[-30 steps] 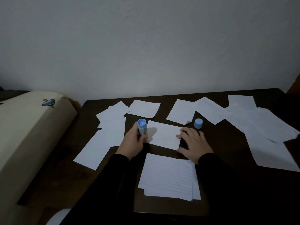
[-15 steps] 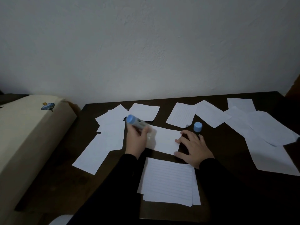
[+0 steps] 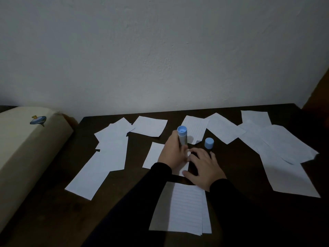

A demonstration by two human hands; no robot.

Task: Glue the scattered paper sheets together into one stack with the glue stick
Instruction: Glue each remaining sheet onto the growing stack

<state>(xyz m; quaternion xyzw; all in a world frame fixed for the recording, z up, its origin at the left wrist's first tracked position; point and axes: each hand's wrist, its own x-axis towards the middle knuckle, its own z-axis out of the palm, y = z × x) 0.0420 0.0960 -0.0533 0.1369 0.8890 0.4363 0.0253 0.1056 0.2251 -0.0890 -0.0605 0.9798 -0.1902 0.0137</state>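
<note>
The left hand (image 3: 171, 151), gripping the glue stick (image 3: 182, 138), had swept rightward across the sheet (image 3: 154, 155); the right hand (image 3: 204, 168), open, pinned it. Gluing looked underway.

A home room: dark wooden desk (image 3: 178, 111) beside a cushioned bed (image 3: 26, 148).

The left hand (image 3: 171, 152) covers the middle of the small sheet (image 3: 154, 155) and hides the glue stick's (image 3: 182, 138) lower end. Black sleeves (image 3: 231, 207) overlap the lined stack (image 3: 185, 209) near the table's (image 3: 53, 211) front edge. The table's front corners are cut off. Dim light blurs the print on the sheets.
</note>
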